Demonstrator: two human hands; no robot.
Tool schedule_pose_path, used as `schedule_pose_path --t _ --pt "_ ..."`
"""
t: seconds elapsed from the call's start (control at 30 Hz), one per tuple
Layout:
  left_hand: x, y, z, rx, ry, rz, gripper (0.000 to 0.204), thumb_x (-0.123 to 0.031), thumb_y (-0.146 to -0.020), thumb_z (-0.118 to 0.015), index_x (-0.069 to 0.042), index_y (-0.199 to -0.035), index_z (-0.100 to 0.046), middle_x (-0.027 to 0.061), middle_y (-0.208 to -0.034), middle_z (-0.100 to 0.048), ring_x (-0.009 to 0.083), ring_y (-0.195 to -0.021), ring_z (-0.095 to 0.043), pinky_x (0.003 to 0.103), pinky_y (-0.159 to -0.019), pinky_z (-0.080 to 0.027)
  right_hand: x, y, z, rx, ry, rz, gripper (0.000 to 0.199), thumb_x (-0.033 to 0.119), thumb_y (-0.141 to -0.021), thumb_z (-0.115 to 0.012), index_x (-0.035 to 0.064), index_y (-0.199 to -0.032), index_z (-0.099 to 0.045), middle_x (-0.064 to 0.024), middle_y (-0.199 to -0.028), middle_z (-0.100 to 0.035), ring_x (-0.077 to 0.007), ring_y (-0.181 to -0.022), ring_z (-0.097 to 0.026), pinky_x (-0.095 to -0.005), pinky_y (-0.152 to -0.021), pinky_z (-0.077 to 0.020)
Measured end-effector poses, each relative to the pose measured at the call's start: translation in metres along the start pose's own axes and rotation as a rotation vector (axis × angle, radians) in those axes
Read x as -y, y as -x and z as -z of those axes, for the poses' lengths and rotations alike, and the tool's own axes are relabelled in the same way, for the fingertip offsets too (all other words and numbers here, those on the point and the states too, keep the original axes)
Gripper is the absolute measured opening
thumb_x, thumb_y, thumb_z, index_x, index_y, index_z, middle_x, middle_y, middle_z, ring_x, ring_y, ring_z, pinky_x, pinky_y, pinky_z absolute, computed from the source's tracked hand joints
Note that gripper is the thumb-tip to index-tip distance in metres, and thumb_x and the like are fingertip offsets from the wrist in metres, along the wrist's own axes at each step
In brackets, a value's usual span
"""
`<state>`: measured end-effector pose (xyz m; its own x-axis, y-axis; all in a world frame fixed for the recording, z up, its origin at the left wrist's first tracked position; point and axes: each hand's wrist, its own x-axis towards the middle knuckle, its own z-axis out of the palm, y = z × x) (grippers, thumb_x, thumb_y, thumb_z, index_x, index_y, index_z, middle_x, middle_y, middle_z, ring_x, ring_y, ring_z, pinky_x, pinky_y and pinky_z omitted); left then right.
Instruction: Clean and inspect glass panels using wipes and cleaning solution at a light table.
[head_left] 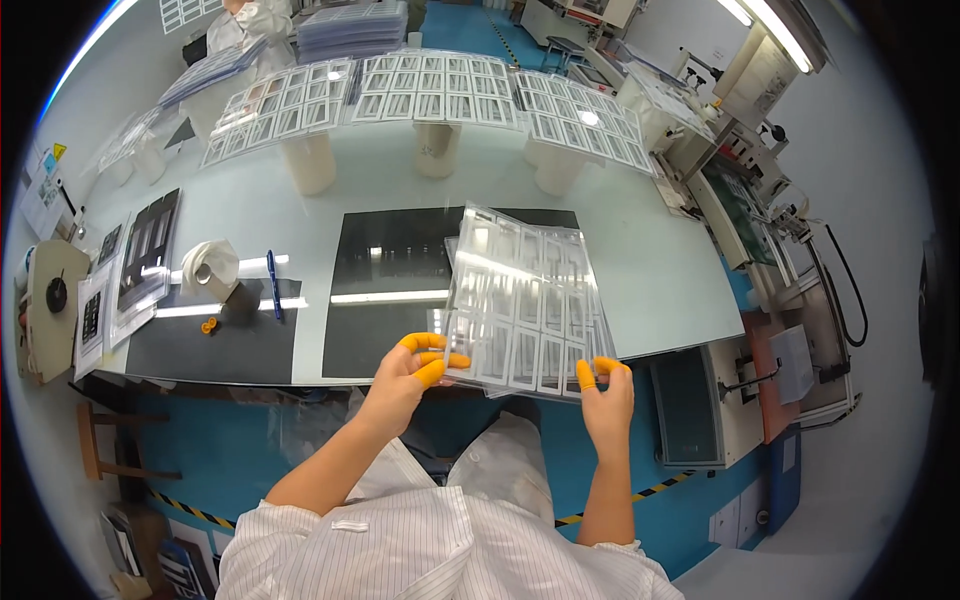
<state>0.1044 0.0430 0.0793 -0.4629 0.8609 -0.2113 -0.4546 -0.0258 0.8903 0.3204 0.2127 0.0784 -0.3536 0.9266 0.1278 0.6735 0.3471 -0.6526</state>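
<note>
A clear plastic sheet (520, 300) printed with rows of white rectangular frames is tilted over the near edge of the table. Edges of other clear sheets show beneath it; how many I cannot tell. My left hand (405, 385), with orange finger cots, is closed on the sheet's lower left edge. At the lower right corner, my right hand (607, 400) pinches the same sheet, its thumb and a finger also in orange cots. A glossy black mat (385, 285) lies under the sheet's left part.
More framed sheets (435, 90) rest on white cylinders (437, 150) along the far side. At left are a second black mat (210, 345), a blue pen (273, 285), a white roll (210, 268) and orange finger cots (209, 326). Machinery (745, 210) stands right. Another person (250, 25) is at the back.
</note>
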Motion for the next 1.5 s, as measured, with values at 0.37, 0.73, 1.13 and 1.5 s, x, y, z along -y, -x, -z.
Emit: schedule_pose_path --t 0.37,0.73,1.13,1.5 --pt "-0.019 0.060 0.041 -0.316 -0.856 -0.408 0.038 0.010 -0.080 -0.051 0.000 -0.116 -0.050 0.0131 -0.109 -0.057 0.0248 -0.102 -0.055 0.032 -0.090 -0.041 0.071 0.009 0.004 0.073 -1.140 0.086 0.025 0.010 -0.095 -0.040 -0.0025 -0.115 -0.048 -0.0126 -0.080 -0.062 -0.0100 -0.052 -0.054 -0.0187 -0.044 -0.0405" --pt "-0.095 0.024 -0.052 -0.378 -1.417 -1.319 0.031 -0.004 -0.069 -0.071 0.007 -0.097 -0.063 0.0145 -0.097 -0.058 0.0305 -0.097 -0.052 0.039 -0.081 -0.042 0.117 0.071 -0.005 0.395 -0.977 0.367 0.028 0.008 -0.094 -0.046 -0.0031 -0.120 -0.048 -0.0084 -0.084 -0.065 -0.0050 -0.057 -0.056 -0.0159 -0.051 -0.0420" --pt "-0.109 0.013 -0.032 -0.232 -1.459 -1.305 0.018 -0.008 -0.067 -0.075 -0.001 -0.082 -0.068 0.0062 -0.075 -0.062 0.0215 -0.079 -0.056 0.031 -0.068 -0.043 0.113 0.074 -0.014 0.412 -0.909 0.369 0.028 0.005 -0.093 -0.046 -0.0037 -0.119 -0.050 -0.0084 -0.081 -0.065 -0.0042 -0.055 -0.055 -0.0148 -0.047 -0.0408" --pt "-0.060 0.010 -0.006 -0.068 -1.315 -1.387 0.034 -0.007 -0.058 -0.073 -0.005 -0.086 -0.054 0.0087 -0.078 -0.052 0.0266 -0.077 -0.050 0.034 -0.064 -0.041 0.104 0.071 -0.017 0.382 -0.764 0.291 0.028 0.000 -0.089 -0.048 -0.0038 -0.116 -0.054 -0.0061 -0.078 -0.064 -0.0025 -0.053 -0.048 -0.0153 -0.050 -0.0406"
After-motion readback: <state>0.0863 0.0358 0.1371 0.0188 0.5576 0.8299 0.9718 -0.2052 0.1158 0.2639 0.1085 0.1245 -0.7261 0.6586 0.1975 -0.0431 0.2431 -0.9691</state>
